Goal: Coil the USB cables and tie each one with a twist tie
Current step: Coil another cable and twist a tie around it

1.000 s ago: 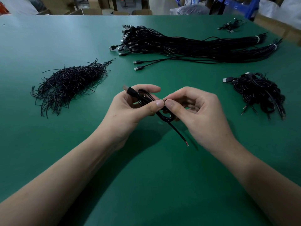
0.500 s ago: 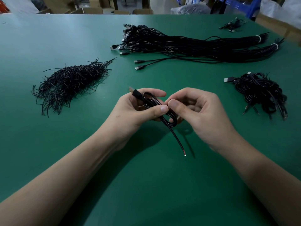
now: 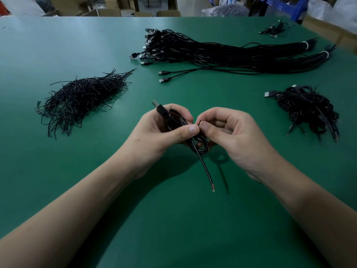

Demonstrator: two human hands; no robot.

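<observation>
Head view, one item in hand: your left hand (image 3: 160, 132) is curled round a coiled black USB cable (image 3: 193, 147), fingers behind it and thumb pressed across its front. The cable is held just above the green table (image 3: 58, 45), near the centre. Its plug (image 3: 157, 106) sticks out past your left fingers toward the far left. Its loose tail (image 3: 204, 171) hangs toward you and ends in a bare tip showing red. Your right hand (image 3: 231, 136) is curled, thumb and forefinger pinched at the coil's middle, thumb tip touching your left thumb tip. A short black end of a twist tie (image 3: 199, 122) pokes up from that pinch; how far it wraps the coil you cannot tell. Stock on the table: to the left, a heap of black twist ties (image 3: 83, 97); far of centre, a long bundle of uncoiled cables (image 3: 222, 53), plugs to the left, bound with white bands (image 3: 305, 45) at the right end; two loose cables (image 3: 164, 76) just near of it; to the right, a pile of coiled cables (image 3: 307, 107); at the far right, a small cluster of cables (image 3: 274, 29).
</observation>
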